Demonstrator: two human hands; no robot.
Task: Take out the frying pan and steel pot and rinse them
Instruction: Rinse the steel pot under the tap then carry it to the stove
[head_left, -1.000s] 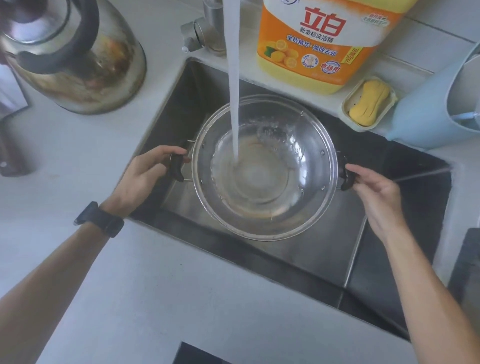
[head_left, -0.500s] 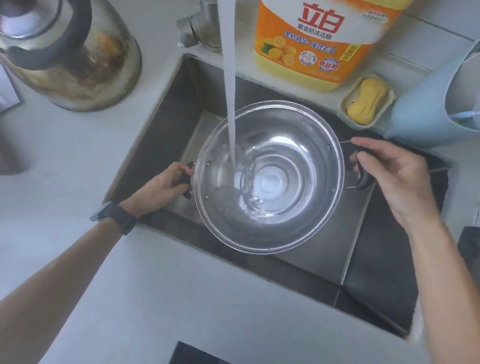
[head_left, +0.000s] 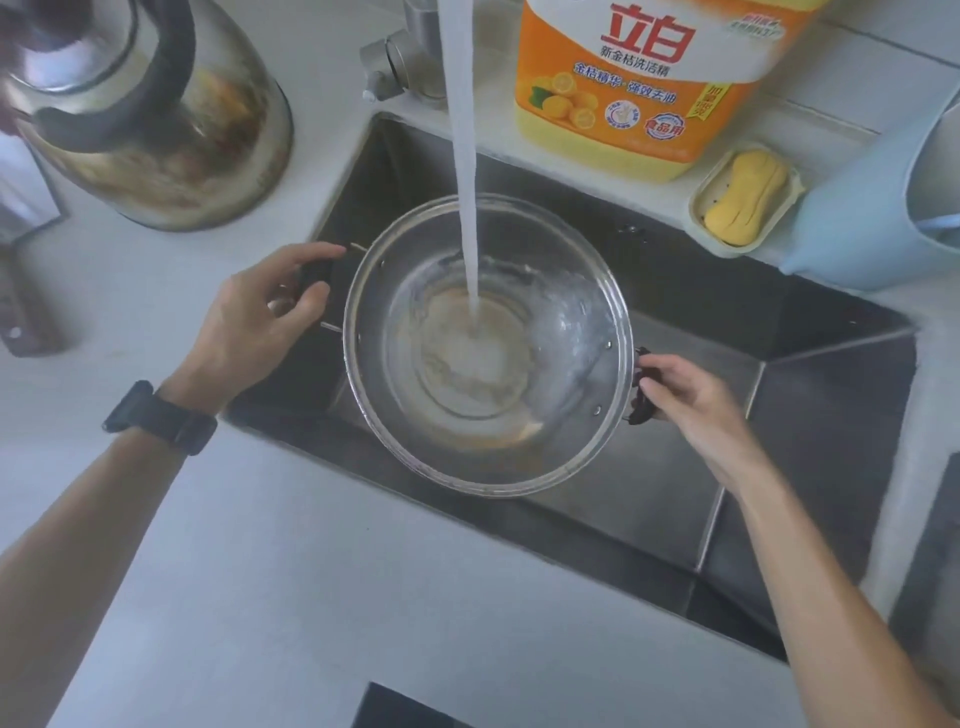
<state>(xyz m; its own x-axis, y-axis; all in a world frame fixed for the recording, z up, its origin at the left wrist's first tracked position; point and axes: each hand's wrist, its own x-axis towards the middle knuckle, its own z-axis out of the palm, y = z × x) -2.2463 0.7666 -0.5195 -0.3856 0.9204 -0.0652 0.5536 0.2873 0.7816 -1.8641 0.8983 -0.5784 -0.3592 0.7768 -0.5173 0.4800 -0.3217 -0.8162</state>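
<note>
A round steel pot (head_left: 571, 426) with two black side handles hangs over the dark steel sink (head_left: 810, 415), its mouth facing up at me. A stream of water (head_left: 462, 156) from the tap (head_left: 400, 57) falls into its middle, and water swirls inside. My left hand (head_left: 260, 322), with a black watch on the wrist, grips the left handle. My right hand (head_left: 691, 400) grips the right handle. No frying pan is in view.
A steel kettle (head_left: 150, 114) stands on the counter at the back left. Behind the sink are an orange detergent bottle (head_left: 639, 83), a yellow soap in a dish (head_left: 748, 197) and a light blue container (head_left: 872, 218). White counter (head_left: 311, 597) runs along the sink's front.
The pot has been swung and tilted under the stream: my left hand rose and my right hand dropped lower. The water now lands in the pot's middle.
</note>
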